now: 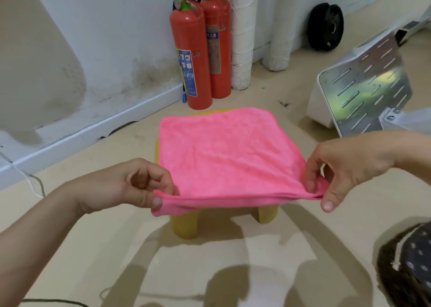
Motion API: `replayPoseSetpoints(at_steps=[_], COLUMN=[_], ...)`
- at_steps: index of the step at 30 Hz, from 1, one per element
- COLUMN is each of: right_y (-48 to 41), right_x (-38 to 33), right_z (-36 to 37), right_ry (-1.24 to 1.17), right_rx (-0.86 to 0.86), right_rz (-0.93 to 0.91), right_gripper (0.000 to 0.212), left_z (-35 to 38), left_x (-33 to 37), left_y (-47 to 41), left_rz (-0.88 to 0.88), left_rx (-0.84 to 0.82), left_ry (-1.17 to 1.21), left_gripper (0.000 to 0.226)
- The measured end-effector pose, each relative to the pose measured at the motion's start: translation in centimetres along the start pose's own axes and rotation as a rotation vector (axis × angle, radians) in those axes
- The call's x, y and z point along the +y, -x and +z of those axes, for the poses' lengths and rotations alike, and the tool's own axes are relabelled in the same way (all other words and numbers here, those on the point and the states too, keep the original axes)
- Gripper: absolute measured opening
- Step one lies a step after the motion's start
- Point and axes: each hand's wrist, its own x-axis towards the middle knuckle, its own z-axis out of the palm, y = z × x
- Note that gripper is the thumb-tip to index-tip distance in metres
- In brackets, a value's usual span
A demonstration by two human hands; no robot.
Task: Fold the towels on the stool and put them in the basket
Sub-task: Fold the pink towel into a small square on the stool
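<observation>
- The pink towel (224, 150) lies spread over the top of the stool (184, 225). Its far edge rests flat, and its near edge is lifted just clear of the seat.
- It looks light, soft and limp, with a fleecy surface that should grip the fingers rather than slip. It sags between the two held corners and will not keep a shape by itself, so I judge the corners the best places to hold it. Nothing about it looks fragile.
- The left hand (130, 185) pinches the near left corner between thumb and curled fingers.
- The right hand (345, 164) pinches the near right corner the same way, with the cloth bunched a little under the thumb.
- Towels: one in view. Thin lines along the near edge may mean it is doubled; I cannot tell. A yellow strip shows past the far edge, either the seat or another cloth.
- Stool: one, yellow, with two legs showing below the towel.
- Basket (410, 269): one, I think. It is a dark woven rim with a dotted lining at the lower right, cut off by the frame, on the floor near the right hand.
- Further out: two red fire extinguishers (191, 57) stand against the wall, touching each other, with two white wrapped pipes (241, 38) beside them. There is also one black wheel (326, 27), one slotted metal plate (368, 85) and a thin cable (35, 183) on the floor at the left.
</observation>
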Motion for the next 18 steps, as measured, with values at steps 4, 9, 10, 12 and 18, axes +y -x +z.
replayPoseSetpoints(at_steps=[4,9,10,12,18], right_y=[-0.3,-2.2,-2.8,-4.9,-10.6], right_x=[-1.7,-5.0,-6.5,-9.3,-11.9], right_z=[0.1,-0.2,-0.1,0.4,-1.4], right_ry=[0.303,0.277,0.081,-0.214,-0.498], right_rx=[-0.117,0.27,0.285,0.248,0.365], right_rz=[0.165,-0.118,-0.242,-0.381,-0.446], right_gripper=[0.068,0.083,0.082,0.07,0.021], left_z=[0.7,1.0,1.0,1.1,0.7], left_x=[-0.6,-1.1,-1.0,-0.8,-1.2], left_y=[-0.3,-1.5,-1.8,-2.4,-4.0], left_rz=[0.002,0.032,0.04,0.045,-0.019], left_rx=[-0.073,0.16,0.197,0.277,0.721], left_ry=[0.219,0.322,0.349,0.408,0.472], left_gripper=[0.01,0.033,0.031,0.023,0.004])
